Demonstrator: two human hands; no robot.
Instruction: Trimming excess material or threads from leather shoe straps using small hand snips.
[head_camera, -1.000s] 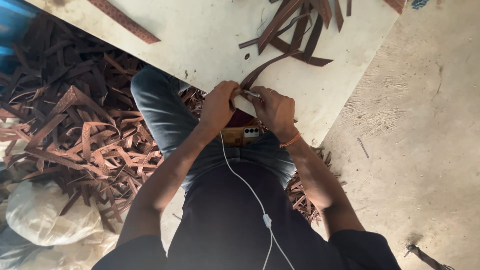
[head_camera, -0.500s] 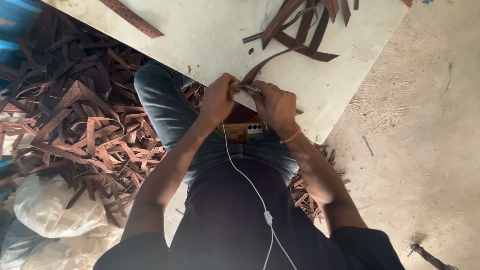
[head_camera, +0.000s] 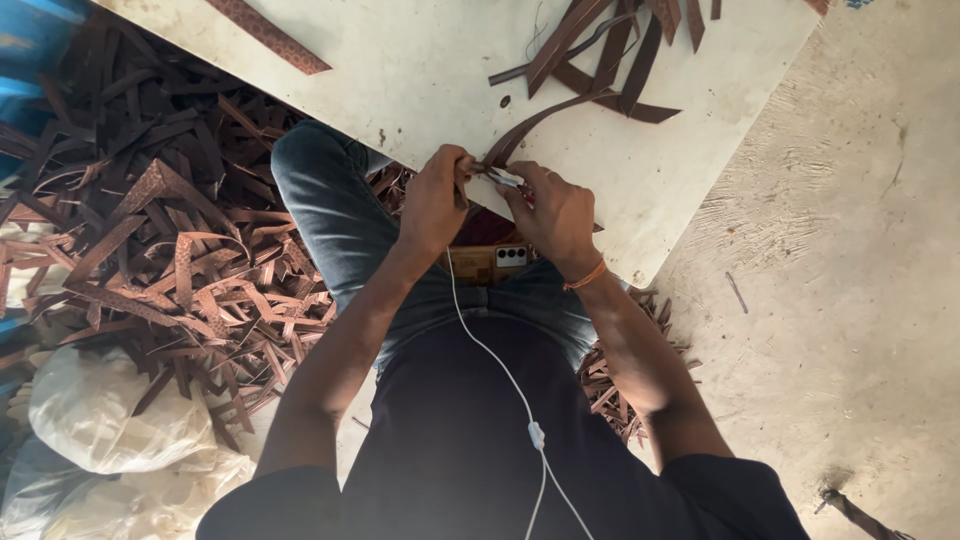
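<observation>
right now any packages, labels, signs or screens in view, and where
Phone: on the lap below both hands, back up, orange-brown, white camera block; no screen showing.
White plastic sacks: on the floor, lower left, lumpy, beside the brown strip pile.
No labels or signs visible.

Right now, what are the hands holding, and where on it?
Both the left hand and the right hand pinch the near end of a long brown strip at the board's edge.

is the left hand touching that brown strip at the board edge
Touching. The head view shows the left hand with its fingers closed over the near end of the brown strip, no gap there. The right hand meets it from the other side.
</observation>
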